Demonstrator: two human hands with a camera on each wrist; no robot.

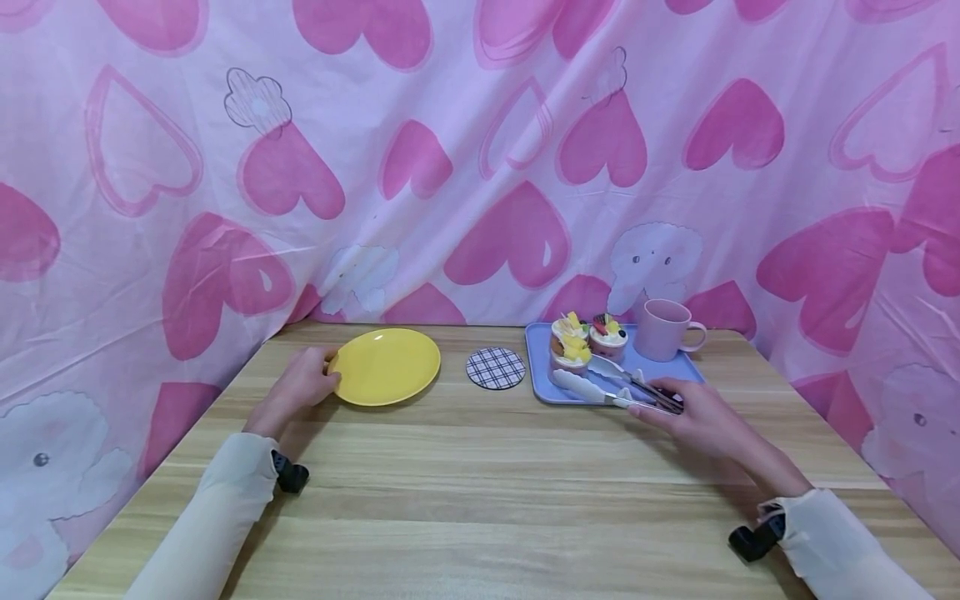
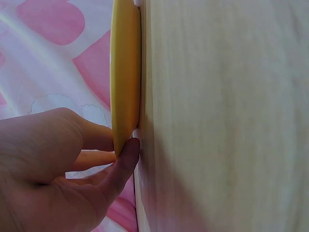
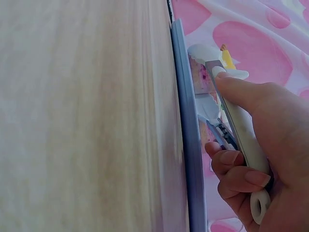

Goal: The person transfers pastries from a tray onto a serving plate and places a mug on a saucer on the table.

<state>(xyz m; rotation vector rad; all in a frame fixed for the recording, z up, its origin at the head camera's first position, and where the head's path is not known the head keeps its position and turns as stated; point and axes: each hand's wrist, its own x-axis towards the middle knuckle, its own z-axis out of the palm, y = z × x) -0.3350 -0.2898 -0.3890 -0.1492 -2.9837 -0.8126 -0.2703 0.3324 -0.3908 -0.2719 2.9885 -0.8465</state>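
Observation:
On the left, my left hand [image 1: 300, 385] pinches the near-left rim of a yellow plate [image 1: 386, 367], thumb and fingers at its edge in the left wrist view. The plate bears nothing. My right hand [image 1: 701, 417] grips a pair of tongs [image 3: 239, 123] by the handles, thumb along one arm. Their white tips stand spread apart beside the front fruit-topped cup cake [image 1: 572, 354] on a blue tray [image 1: 686, 369]. Two more cup cakes are close behind it, one at the left [image 1: 567, 325] and one to the right [image 1: 607, 337].
A pink mug [image 1: 662, 329] stands at the tray's back right, handle to the right. Between plate and tray lies a round checked coaster [image 1: 495, 368]. The wooden table [image 1: 480, 500] backs onto a pink heart-patterned curtain [image 1: 480, 150].

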